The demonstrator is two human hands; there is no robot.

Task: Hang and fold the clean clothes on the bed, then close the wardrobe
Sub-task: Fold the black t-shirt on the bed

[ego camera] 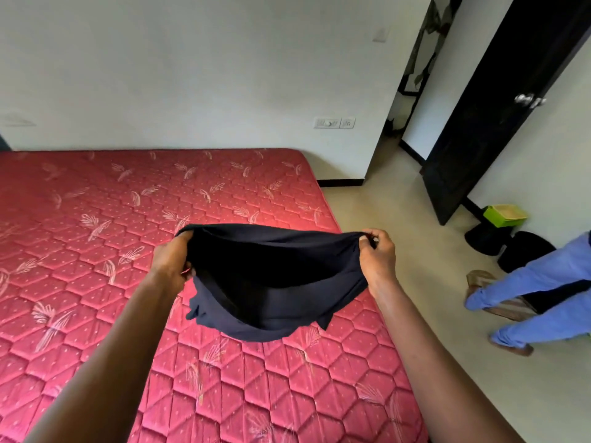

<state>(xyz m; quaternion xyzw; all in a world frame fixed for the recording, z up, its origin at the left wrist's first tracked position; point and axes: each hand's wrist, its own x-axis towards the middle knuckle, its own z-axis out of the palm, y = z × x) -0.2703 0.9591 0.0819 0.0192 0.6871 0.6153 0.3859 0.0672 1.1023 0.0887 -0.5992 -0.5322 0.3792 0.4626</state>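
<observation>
Navy garment point(275, 282), kind unclear, bunched between left hand point(172, 258) and right hand point(378, 255).

Bare mattress point(96, 251) lies open; another person's legs point(527, 292) crowd the floor rightward.

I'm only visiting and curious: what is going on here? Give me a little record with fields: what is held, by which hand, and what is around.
activity: a person holds a dark garment up over the bed
left hand: grips the garment's left edge
right hand: pinches its right edge
garment state: spread between the hands, sagging in the middle
bed: red quilted mattress
nearby: black door standing open; green basket on the floor; another person's blue trousers at the right
</observation>
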